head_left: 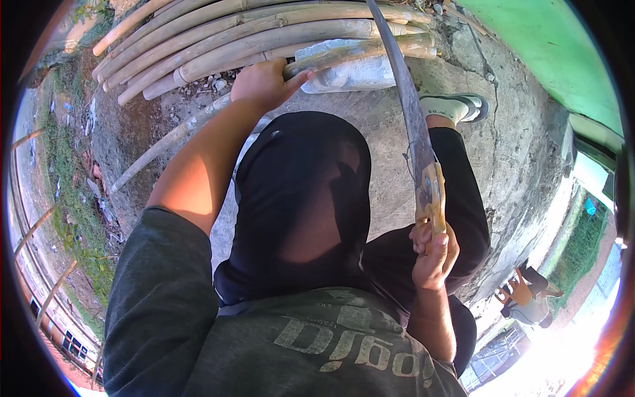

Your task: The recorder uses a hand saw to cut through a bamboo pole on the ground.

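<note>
My left hand (261,85) is wrapped around a long bamboo pole (337,55), its thumb lying along the top. The pole slants from the lower left to the upper right and rests across a whitish block (354,78). In my right hand (435,255) is a handsaw (407,109), gripped by its light wooden handle (430,192). Its long, dark blade points away from me and passes over the pole near the pole's right end. Whether the teeth touch the bamboo I cannot tell.
Several more bamboo poles (231,38) lie side by side beyond the block. My sandalled foot (456,108) is planted right of the blade, on cracked concrete (522,165). A green wall (562,53) rises at the far right. Another person (529,306) sits at the lower right.
</note>
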{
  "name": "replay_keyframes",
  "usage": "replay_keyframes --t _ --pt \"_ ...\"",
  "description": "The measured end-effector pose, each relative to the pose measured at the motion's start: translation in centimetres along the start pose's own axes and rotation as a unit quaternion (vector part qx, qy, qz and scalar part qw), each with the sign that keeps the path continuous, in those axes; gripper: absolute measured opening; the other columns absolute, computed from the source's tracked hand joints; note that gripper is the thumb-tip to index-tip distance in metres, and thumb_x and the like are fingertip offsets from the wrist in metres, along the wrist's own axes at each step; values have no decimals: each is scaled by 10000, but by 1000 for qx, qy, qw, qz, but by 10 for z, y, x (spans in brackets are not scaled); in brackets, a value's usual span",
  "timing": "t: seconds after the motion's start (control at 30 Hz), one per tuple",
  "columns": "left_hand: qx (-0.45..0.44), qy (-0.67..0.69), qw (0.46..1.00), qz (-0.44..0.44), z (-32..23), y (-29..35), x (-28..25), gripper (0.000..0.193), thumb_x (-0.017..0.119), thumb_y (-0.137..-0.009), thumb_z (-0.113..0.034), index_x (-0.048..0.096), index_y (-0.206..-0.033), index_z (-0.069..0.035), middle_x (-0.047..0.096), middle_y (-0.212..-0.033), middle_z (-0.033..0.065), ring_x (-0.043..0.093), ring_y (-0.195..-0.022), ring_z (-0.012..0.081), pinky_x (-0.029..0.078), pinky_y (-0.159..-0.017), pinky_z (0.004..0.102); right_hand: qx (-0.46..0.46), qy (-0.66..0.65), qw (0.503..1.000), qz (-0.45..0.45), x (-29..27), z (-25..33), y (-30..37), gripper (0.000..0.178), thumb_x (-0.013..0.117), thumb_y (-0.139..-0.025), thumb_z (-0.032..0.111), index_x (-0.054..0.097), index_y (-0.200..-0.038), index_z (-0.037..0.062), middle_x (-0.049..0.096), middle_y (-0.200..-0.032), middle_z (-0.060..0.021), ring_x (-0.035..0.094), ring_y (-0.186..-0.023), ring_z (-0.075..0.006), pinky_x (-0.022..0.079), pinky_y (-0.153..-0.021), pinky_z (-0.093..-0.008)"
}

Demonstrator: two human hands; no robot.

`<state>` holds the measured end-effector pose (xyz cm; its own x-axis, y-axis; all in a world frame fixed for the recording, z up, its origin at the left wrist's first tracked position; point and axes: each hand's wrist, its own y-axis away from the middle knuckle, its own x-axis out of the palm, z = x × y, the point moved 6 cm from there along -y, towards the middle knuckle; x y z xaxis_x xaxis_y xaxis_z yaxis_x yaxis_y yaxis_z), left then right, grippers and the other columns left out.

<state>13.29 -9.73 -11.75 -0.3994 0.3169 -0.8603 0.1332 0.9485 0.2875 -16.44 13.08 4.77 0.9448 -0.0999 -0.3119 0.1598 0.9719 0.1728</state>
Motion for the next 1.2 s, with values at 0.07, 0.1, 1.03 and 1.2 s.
replay_keyframes --t 0.07,0.1,1.03,1.2 --pt "2 2 1000 0 0 0 1 710 488 -891 -742 674 -937 -59 708 -856 167 699 -855 356 545 -751 481 2 8 1000 1 0 3 5 573 403 -1043 505 465 -730 29 455 -615 -30 433 -567 -120 353 -543 -272" --pt "2 2 1000 1 0 0 1 710 488 -891 -742 674 -937 -59 708 -856 167 699 -855 356 545 -751 481 3 15 1000 2 0 5 7 570 400 -1045 498 464 -726 31 456 -614 -30 434 -561 -123 353 -542 -272" --pt "-1 3 999 48 1 -13 2 785 412 -895 -782 694 -1028 -61 724 -952 182 698 -944 357 542 -838 477 16 57 998 21 55 10 -104 424 444 -1066 283 504 -751 6 431 -588 5 373 -554 -88 315 -496 -312" --pt "-27 3 997 74 12 -7 -2 790 413 -892 -784 694 -1025 -59 726 -946 181 696 -951 358 541 -845 480 18 98 994 34 10 8 1 450 448 -1038 319 501 -730 -5 446 -573 -29 413 -508 -108 309 -474 -300"
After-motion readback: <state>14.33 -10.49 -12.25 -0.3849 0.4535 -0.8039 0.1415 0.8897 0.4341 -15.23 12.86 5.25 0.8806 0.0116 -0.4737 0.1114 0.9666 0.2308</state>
